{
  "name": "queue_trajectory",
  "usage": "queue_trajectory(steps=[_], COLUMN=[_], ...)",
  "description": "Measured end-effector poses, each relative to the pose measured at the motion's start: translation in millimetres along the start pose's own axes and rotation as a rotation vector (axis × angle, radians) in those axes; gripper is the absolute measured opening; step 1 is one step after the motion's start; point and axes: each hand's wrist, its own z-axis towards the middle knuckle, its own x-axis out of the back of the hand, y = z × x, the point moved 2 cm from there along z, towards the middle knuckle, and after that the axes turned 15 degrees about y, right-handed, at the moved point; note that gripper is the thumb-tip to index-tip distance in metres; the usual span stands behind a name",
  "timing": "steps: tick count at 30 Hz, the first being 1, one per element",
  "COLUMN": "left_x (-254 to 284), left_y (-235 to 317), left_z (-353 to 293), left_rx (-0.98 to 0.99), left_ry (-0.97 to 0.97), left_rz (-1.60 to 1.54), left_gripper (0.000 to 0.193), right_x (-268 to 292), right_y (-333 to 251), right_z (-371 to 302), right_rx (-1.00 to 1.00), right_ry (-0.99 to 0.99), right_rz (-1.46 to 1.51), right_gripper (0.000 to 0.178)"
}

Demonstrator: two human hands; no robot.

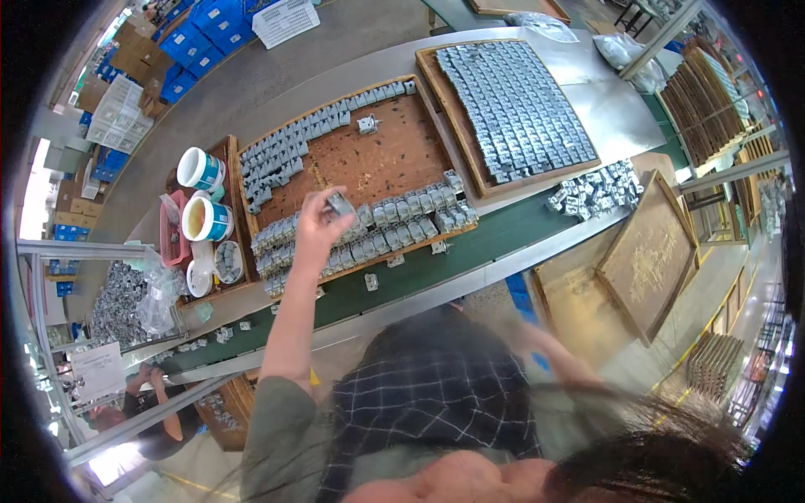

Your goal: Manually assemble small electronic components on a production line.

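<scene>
My left hand point(317, 228) is closed on a small grey metal part point(340, 204), held above the front rows of a wooden tray point(394, 151). Similar metal parts point(402, 210) stand packed in rows along that tray's near edge, with more rows at its left and far sides. One single part point(367, 125) lies apart on the tray's brown bottom. My right hand point(537, 337) is low at the right, beside my lap and near the empty-looking wooden trays; motion smears its fingers. Several loose parts point(371, 282) lie on the green conveyor belt point(419, 275) in front of me.
A second wooden tray point(464, 138) full of parts stands at the far right, with a loose heap of parts point(595, 191) beside it. White buckets point(201, 169) and a pink basket point(173, 235) stand left. Wooden trays point(650, 260) lean at right. A co-worker's hands point(149, 381) show lower left.
</scene>
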Motion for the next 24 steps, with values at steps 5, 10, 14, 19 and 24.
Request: queue_trajectory(steps=[5, 10, 14, 19, 24], left_x=[3.3, 3.2, 13.5, 14.5, 0.3], left_y=[-29.6, -55.2, -92.9, -83.2, -45.5], left_z=[45.3, 67.6, 75.0, 75.6, 49.6], left_rx=[0.157, 0.11, 0.052, 0.138, -0.252], left_ry=[-0.013, -0.095, -0.198, -0.39, -0.143], left_rz=[-0.027, 0.194, 0.451, 0.597, 0.798], left_gripper=[0.044, 0.04, 0.039, 0.049, 0.048], right_x=[8.1, 19.9, 45.2, 79.5, 82.6], right_y=[6.4, 9.3, -63.1, -164.3, -216.3], right_z=[4.1, 0.4, 26.3, 44.4, 57.1], right_rx=[-0.082, -0.382, -0.091, -0.398, -0.301], right_ry=[-0.25, 0.004, -0.093, -0.052, -0.23], right_rz=[-0.717, 0.274, -0.368, 1.166, 1.503], right_gripper=[0.036, 0.034, 0.04, 0.05, 0.057])
